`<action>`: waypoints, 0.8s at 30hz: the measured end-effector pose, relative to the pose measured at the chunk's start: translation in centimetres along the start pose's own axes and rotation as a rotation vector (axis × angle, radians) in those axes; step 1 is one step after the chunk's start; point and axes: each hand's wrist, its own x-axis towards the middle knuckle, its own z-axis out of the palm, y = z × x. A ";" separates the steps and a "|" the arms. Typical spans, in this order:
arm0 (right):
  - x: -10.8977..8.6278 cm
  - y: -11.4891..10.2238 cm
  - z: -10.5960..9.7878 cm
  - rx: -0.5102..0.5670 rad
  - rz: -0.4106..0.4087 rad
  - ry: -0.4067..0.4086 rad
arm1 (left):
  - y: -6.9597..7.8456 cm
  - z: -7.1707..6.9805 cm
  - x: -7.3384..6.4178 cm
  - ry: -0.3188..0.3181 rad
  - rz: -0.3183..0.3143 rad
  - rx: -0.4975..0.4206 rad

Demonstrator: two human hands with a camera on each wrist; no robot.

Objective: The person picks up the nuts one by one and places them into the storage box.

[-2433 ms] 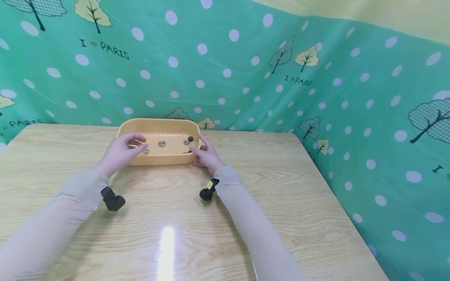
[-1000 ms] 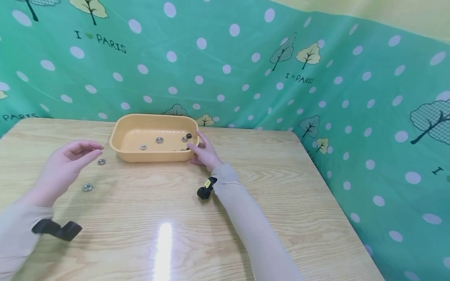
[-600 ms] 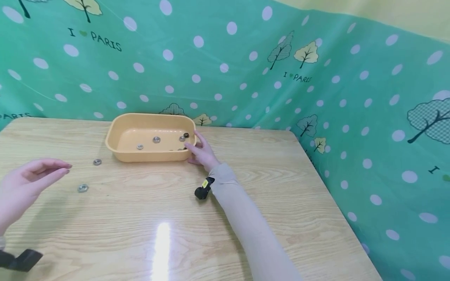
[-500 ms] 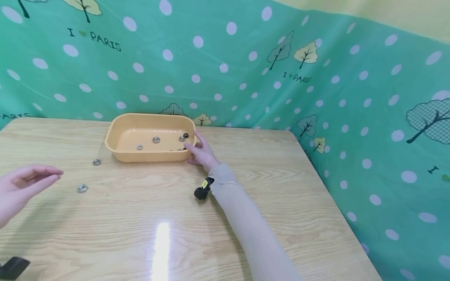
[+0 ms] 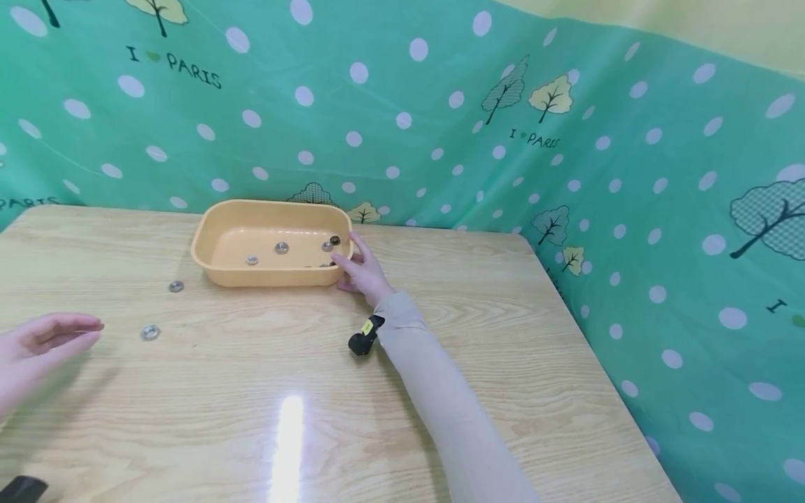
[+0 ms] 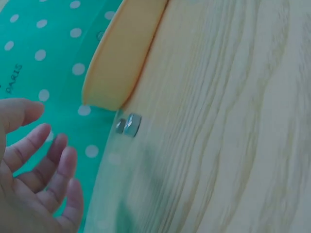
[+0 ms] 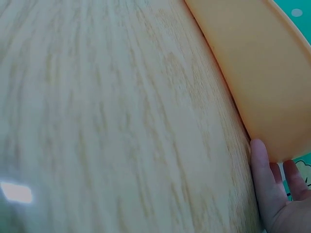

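Observation:
A shallow peach-coloured plastic bin (image 5: pixel 277 278) stands at the back of the table with several small metal nuts (image 5: pixel 281 247) inside, one of them dark (image 5: pixel 335 240). My right hand (image 5: pixel 367 276) grips its right end, thumb over the rim and fingers against the outside. Left of the bin, two silver nuts lie on the wood, a farther nut (image 5: pixel 176 286) and a nearer nut (image 5: pixel 149 332). My left hand (image 5: pixel 47 349) hovers beside the nearer one, loosely curved and holding nothing. In the left wrist view, its fingers (image 6: pixel 65 162) are spread, away from both nuts.
The pale wooden table (image 5: pixel 503 391) extends in front and to the right. A green dotted cloth (image 5: pixel 402 84) hangs directly behind the bin and along the right side. Black wrist cameras sit on the wrists, the right camera (image 5: pixel 363 341) close to the tabletop.
My left hand has moved from over the bin's left end out to the left and nearer, bringing both table nuts into sight. My right hand has stayed at the bin's right end.

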 end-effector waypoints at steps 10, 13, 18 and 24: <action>-0.4 0.1 0.2 0.009 0.032 -0.003 | 1.4 1.5 0.7 -0.125 -0.272 0.410; -0.3 0.2 0.2 0.006 0.023 0.003 | 1.5 1.8 1.1 -0.142 -0.245 0.452; -0.2 0.2 0.0 0.001 0.027 0.012 | 1.8 2.0 1.6 -0.226 -0.240 0.462; -0.2 -0.1 0.0 0.002 0.012 0.013 | 2.2 2.4 2.3 -0.265 -0.229 0.503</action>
